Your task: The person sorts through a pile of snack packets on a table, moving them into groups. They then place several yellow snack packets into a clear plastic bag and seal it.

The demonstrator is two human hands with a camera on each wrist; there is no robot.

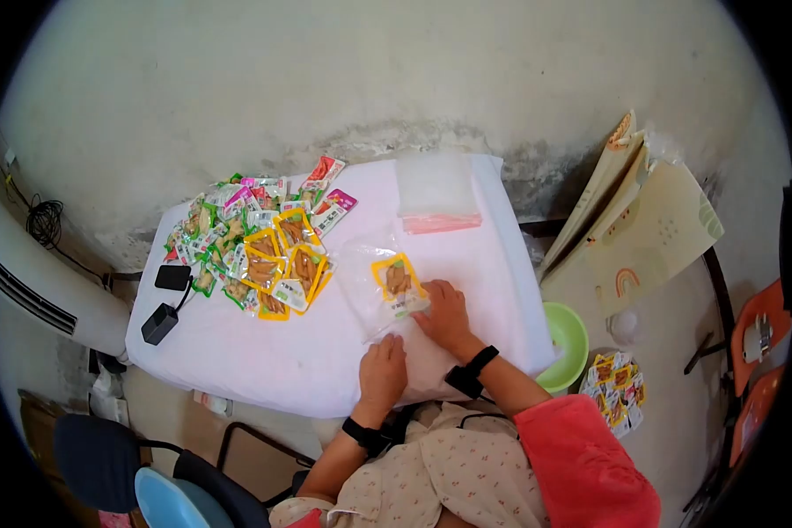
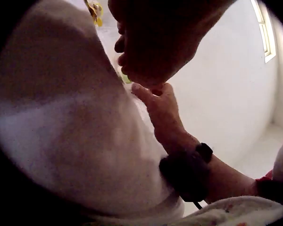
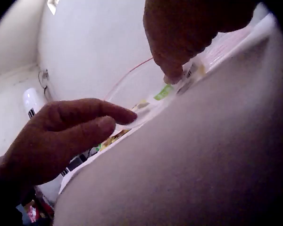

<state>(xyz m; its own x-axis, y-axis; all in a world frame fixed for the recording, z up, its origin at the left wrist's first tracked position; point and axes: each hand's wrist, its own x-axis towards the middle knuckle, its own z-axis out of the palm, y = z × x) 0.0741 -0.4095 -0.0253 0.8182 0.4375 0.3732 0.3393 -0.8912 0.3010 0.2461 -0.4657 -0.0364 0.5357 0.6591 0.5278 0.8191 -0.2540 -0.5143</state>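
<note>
A yellow-edged snack packet [image 1: 398, 277] with brown food printed on it lies near the middle of the table, overlapping a clear plastic bag [image 1: 357, 280]. My right hand [image 1: 447, 312] pinches the packet's lower right edge, fingertips down on it. Close to the bag's lower edge is my left hand [image 1: 384, 370]. The right wrist view has that left hand [image 3: 70, 136] with its index finger stretched out and the thumb just below, apart from it. A thin red stripe [image 3: 132, 75] curves along the bag there.
Mixed snack packets [image 1: 238, 242] are heaped on the table's left. A stack of clear bags with red edges [image 1: 440, 194] lies at the back. Left of the heap sit a black box [image 1: 160, 324] and a phone-like slab [image 1: 173, 277]. A green basin [image 1: 568, 343] stands on the floor at right.
</note>
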